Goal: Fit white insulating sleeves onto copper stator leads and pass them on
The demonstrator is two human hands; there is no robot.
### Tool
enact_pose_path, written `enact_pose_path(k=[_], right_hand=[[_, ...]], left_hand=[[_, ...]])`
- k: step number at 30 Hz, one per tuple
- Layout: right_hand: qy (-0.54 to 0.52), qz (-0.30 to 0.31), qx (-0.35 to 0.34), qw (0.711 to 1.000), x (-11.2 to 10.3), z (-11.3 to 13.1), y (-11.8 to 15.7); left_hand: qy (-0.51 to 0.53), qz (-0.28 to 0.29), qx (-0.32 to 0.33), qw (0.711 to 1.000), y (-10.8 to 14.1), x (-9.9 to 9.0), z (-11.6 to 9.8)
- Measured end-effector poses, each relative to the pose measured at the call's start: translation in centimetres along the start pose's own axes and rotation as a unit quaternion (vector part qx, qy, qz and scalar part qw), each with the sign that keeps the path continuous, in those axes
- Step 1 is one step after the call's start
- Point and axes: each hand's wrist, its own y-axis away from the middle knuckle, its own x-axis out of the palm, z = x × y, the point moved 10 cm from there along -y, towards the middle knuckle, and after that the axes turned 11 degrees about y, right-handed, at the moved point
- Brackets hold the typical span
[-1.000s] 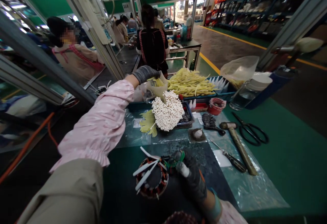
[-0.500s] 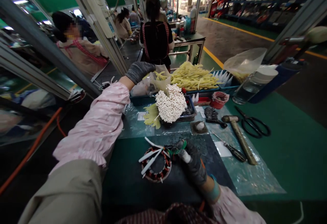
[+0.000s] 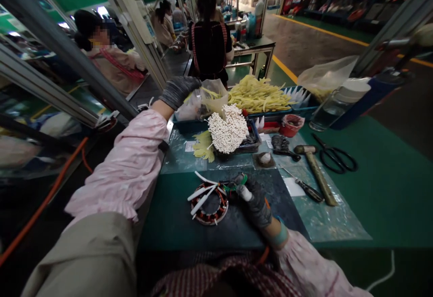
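Note:
A ring-shaped motor stator (image 3: pixel 223 211) with copper windings lies on the dark mat, white sleeves (image 3: pixel 203 200) sticking out over it. My right hand (image 3: pixel 255 202), in a grey glove with a white-wrapped fingertip, is closed on the stator's leads, where green shows between the fingers. A bit of orange shows beside the palm; what it belongs to is hidden. My left hand (image 3: pixel 179 91), gloved too, reaches forward to a clear plastic bag (image 3: pixel 216 96) in the blue bin. Its fingers are curled together, their tips hidden, so what they hold does not show.
A bundle of white sticks (image 3: pixel 227 130) stands beyond the mat, before heaped yellow sleeves (image 3: pixel 259 94). To the right lie a screwdriver (image 3: pixel 309 190), a hammer (image 3: pixel 320 175) and black scissors (image 3: pixel 338 159). A clear bottle (image 3: pixel 334 107) stands behind them. Co-workers sit ahead.
My left hand has shifted slightly left, and more of the plastic bag shows beside it. The right hand keeps its grip on the leads. The whole view has tilted a little.

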Motion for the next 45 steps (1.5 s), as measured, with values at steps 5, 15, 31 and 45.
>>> enact_pose_path(k=[5, 15, 31, 45], right_hand=[[0.005, 0.002, -0.006, 1.000, 0.0, 0.7, 0.0], [0.005, 0.035, 0.004, 0.999, 0.9, 0.1, 0.4], [0.023, 0.016, -0.004, 1.000, 0.3, 0.4, 0.2], [0.033, 0.002, 0.002, 0.999, 0.0, 0.7, 0.7]], left_hand=[[-0.007, -0.012, -0.041, 0.999, 9.1, -3.9, -0.6], [0.134, 0.006, 0.065, 0.989, 25.9, 5.4, -9.6], [0.137, 0.187, 0.035, 0.972, 17.8, 15.4, -14.6], [0.277, 0.157, -0.010, 0.948, 18.5, 13.7, -12.3]])
